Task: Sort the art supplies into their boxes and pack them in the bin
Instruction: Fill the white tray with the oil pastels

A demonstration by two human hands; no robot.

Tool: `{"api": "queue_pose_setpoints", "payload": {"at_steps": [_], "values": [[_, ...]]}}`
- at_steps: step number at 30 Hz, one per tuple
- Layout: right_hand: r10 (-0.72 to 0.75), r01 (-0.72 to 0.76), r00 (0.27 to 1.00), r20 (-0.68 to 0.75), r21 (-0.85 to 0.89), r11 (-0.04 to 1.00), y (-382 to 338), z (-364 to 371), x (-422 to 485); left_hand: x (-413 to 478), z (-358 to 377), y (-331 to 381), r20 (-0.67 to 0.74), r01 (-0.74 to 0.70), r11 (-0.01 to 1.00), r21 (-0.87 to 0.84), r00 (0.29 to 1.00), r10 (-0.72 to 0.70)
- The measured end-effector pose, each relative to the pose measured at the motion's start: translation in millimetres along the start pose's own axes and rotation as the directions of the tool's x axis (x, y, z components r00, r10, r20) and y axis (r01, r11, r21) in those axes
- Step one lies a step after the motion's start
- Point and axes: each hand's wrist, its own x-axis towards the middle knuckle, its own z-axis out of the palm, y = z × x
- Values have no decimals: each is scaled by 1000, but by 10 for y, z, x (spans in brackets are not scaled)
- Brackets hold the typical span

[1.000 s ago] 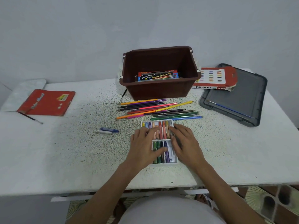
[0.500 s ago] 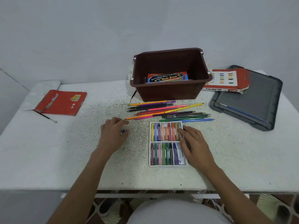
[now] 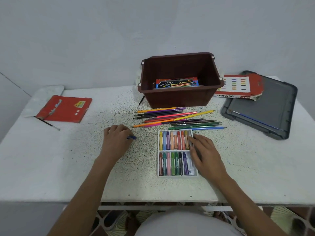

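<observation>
Pencils (image 3: 177, 118) lie between the bin (image 3: 180, 97) behind and the pastel tray (image 3: 175, 174) in front; lid (image 3: 265, 106) right, folder (image 3: 64, 109) left.

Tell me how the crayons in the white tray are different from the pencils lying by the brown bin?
The crayons are short and fat; the pencils are long and thin. The crayons lie in two neat rows inside the white tray; the pencils lie loose in a pile on the table. The crayons point away from the person; the pencils lie sideways. Both come in many colours, and neither is in the bin yet.
</observation>
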Motion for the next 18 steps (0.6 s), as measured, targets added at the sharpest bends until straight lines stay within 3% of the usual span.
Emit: {"api": "queue_pose_setpoints", "payload": {"at_steps": [5, 7, 11, 14, 18], "values": [[9, -9, 1000, 3, 10, 1000, -4, 7, 0, -4, -10, 81, -213, -141, 975, -170, 971, 103], [6, -6, 1000, -3, 10, 1000, -2, 9, 1, 5, -54, 170, -266, -198, 925, -324, 957, 112], [10, -9, 1000, -2, 14, 1000, 12, 17, -3, -1, -134, 449, -160, -133, 613, -779, 987, 10], [11, -11, 1000, -4, 22, 1000, 10, 23, 3, -54, -146, 681, -51, -35, 384, -923, 998, -32], [29, -28, 999, -23, 27, 999, 8, 22, 13, -153, -88, 955, 4, -10, 342, -940, 999, 40]]}}
